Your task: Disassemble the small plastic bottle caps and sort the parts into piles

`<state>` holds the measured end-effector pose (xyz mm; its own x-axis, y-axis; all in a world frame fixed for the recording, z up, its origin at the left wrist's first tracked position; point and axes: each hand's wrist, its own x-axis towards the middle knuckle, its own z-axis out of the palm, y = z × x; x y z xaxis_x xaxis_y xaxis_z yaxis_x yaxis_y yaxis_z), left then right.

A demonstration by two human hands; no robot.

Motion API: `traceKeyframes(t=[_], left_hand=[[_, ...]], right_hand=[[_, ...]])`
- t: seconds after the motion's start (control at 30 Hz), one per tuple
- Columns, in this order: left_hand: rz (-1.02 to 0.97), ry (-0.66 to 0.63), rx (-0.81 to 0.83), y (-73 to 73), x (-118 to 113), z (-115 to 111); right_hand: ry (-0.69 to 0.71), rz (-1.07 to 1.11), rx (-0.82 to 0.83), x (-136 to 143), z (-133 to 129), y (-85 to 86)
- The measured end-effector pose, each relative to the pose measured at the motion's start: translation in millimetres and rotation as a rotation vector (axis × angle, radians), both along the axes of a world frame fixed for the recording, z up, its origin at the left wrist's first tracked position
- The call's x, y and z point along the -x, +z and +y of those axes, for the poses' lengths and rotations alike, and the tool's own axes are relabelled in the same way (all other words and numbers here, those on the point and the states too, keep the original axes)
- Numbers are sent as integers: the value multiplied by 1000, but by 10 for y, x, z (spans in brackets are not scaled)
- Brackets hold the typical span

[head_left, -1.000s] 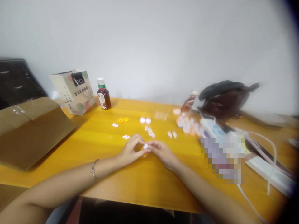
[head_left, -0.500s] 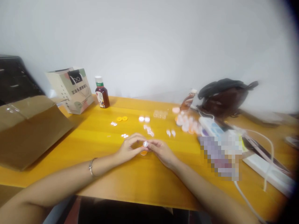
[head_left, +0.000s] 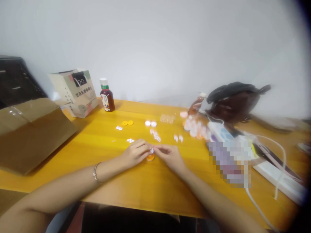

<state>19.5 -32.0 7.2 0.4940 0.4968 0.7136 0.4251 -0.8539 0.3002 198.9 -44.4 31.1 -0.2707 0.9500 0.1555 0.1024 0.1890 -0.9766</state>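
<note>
In the head view, my left hand [head_left: 137,152] and my right hand [head_left: 171,157] meet over the table, fingertips pinched from both sides on a small white round piece [head_left: 152,150]. Directly below it, an orange disc-shaped part [head_left: 150,157] sits on the table. Whether the white piece touches that part, I cannot tell. Beyond the hands lie several small white rings [head_left: 155,135], and two larger white discs [head_left: 153,124] sit behind them. Two yellow discs [head_left: 130,122] lie to the left of those. Small white bits [head_left: 130,140] are near my left hand. Fine detail is blurred.
An open cardboard box [head_left: 29,136], a paper bag [head_left: 84,94] and a dark red bottle [head_left: 107,97] stand left. On the right are a pile of white and orange pieces [head_left: 195,127], a dark bag [head_left: 233,102], a white power strip [head_left: 274,178] and cables. Clear plastic pieces [head_left: 167,118] lie farther back.
My left fingers have closed in over the white piece, and my right fingertips have straightened. The piece is more covered by fingers now, and more of the orange part shows beneath.
</note>
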Motion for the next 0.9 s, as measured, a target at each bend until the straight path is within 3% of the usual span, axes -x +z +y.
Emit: traceKeyframes(t=[0.3,0.5,0.7,0.9], left_hand=[[38,29,-150,-16,-5,23],[46,33,-165,-43,-19,31],[54,40,-143,-44,-32,11],[-100,-78,98,-23,24,69]], right_hand=[[-36,-86,-149,18,-37,-19],[-77,-150,-208,35,-47,0],[-81,-80,-112,40,-19,-7],[-12,142,104,14,58,-37]])
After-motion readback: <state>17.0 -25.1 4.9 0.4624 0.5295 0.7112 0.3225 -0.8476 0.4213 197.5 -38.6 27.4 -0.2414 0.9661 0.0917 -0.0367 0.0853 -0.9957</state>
